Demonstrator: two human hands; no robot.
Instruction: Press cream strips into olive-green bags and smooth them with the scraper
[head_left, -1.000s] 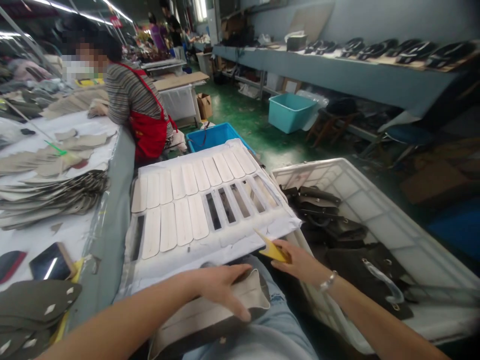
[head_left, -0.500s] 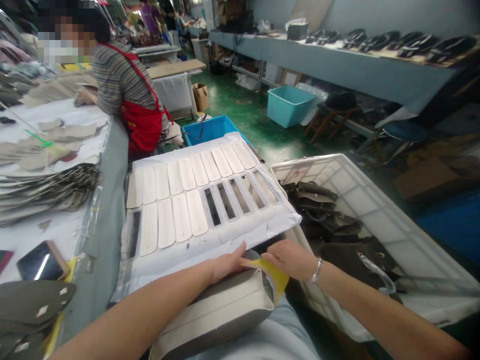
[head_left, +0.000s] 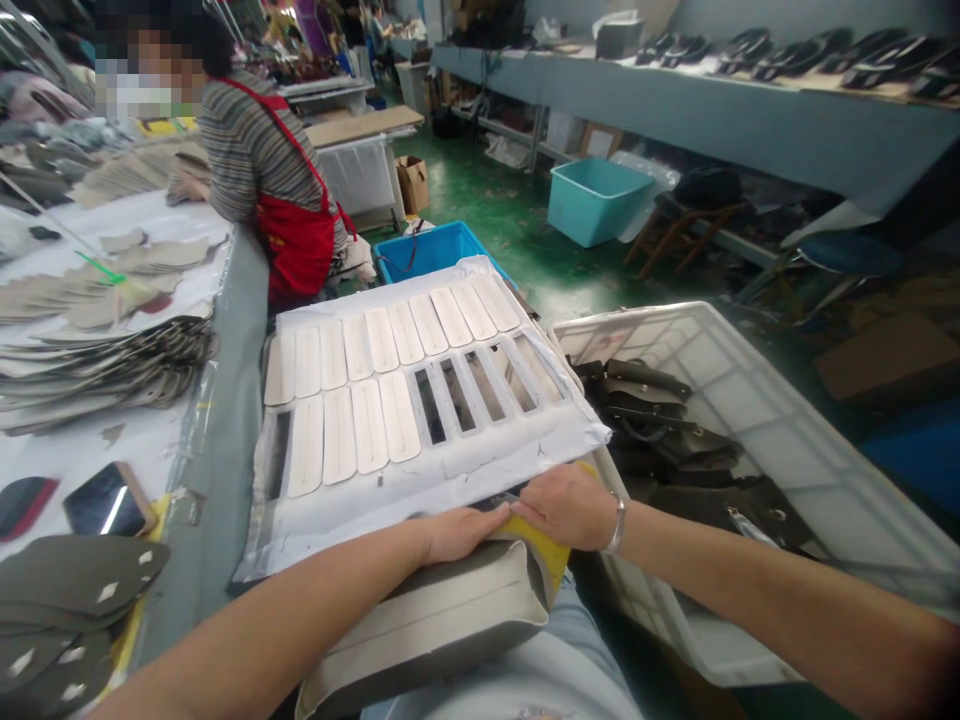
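Observation:
Across my lap lies a grey-brown bag body (head_left: 442, 625), its pale inner face with a long seam turned up. A yellow strip (head_left: 551, 555) lines or edges its far right end; I cannot tell which. My left hand (head_left: 461, 532) is closed on the bag's far edge, thumb stretched along the top and fingers hidden behind. The right hand (head_left: 566, 508), with a bracelet at the wrist, pinches the same edge beside the yellow strip. Both thumbs nearly meet there.
Ahead stands a white-covered board (head_left: 450, 470) with rows of pale oblong pieces (head_left: 341, 435). A white crate (head_left: 705, 318) of dark bags is at right. On the left table (head_left: 187, 420) are a phone (head_left: 109, 500) and stacked grey pieces. A co-worker (head_left: 259, 170) works beyond.
My right hand has moved left along the edge, closer to my left thumb, covering part of the yellow strip. The view has shifted slightly.

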